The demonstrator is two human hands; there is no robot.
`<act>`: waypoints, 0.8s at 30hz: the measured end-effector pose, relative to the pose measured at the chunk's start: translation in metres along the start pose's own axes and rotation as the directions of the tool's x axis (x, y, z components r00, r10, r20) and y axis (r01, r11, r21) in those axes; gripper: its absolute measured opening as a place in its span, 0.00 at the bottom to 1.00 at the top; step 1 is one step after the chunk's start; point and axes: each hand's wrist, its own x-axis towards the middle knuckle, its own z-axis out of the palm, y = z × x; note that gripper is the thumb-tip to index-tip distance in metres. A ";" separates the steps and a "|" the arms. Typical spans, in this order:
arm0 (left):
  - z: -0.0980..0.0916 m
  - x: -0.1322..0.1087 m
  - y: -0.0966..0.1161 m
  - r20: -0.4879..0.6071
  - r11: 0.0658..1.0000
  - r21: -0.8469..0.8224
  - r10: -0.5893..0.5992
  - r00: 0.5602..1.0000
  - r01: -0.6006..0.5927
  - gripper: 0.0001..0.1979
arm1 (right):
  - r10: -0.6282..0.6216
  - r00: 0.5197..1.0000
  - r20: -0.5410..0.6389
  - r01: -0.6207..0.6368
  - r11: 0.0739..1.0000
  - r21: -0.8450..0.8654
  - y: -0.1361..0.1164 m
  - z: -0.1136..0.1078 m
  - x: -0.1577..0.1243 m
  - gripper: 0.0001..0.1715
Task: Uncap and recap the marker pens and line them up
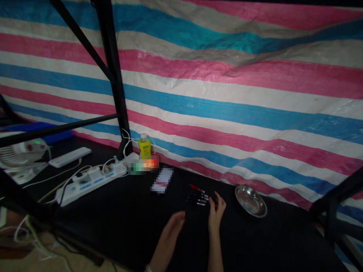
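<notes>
Several dark pens (197,197), one with a red end, lie side by side on the black table (119,219). My right hand (216,209) reaches to them with its fingers spread, the fingertips at the pens' right ends. My left hand (171,230) hovers a little nearer to me, left of the pens, fingers stretched out together and holding nothing. A shallow round metal dish (250,201) sits just right of my right hand.
A white power strip (90,181) with plugged cables lies at the left, beside a yellow bottle (144,147), a blurred box (142,166) and a blurred card (162,180). A black frame post (113,75) stands before the striped tarp wall (227,94). A white fan (17,153) is at far left.
</notes>
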 end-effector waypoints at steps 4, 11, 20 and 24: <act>0.027 0.054 0.003 -0.010 0.986 0.163 0.046 0.999 -0.044 0.15 | 0.127 0.992 0.000 -0.125 0.979 0.161 -0.004 0.015 0.011 0.31; 0.081 0.118 -0.024 0.125 0.815 0.546 0.149 0.981 -0.193 0.21 | 0.187 0.981 0.056 -0.194 0.965 0.179 0.015 0.035 0.023 0.35; 0.097 0.116 -0.032 0.218 0.802 0.501 0.245 0.945 -0.324 0.16 | 0.063 0.988 0.137 -0.082 0.987 0.137 0.028 0.043 0.021 0.32; 0.098 0.118 -0.030 0.194 0.834 0.452 0.255 0.947 -0.317 0.14 | 0.032 0.983 0.180 -0.047 0.996 0.082 0.029 0.043 0.022 0.31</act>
